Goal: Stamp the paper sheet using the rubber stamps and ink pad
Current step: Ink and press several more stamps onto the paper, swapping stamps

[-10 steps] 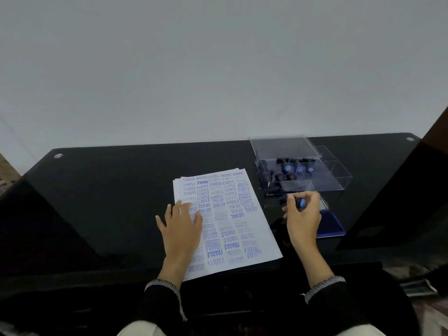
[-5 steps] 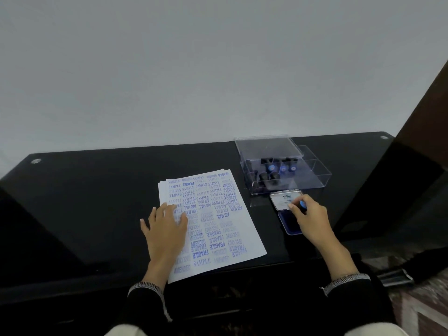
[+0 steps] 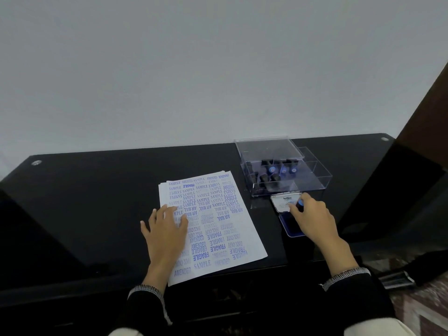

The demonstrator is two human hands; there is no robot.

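Place: a home or small office room; which, cannot tell.
Bench: glossy black glass bench (image 3: 97, 202) against a plain white wall (image 3: 194, 69).
Floor: patterned reddish floor (image 3: 426, 309), near right.

White paper sheet (image 3: 218, 226) blue-stamped; blue ink pad (image 3: 292, 227); black table (image 3: 97, 202).

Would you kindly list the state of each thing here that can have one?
ink pad: lid open, on the table.
clear box: lid open, stamps inside.
paper sheet: flat, covered in blue stamps.
rubber stamp: gripped, over the pad.
left hand: flat on the sheet.
right hand: holding the stamp.
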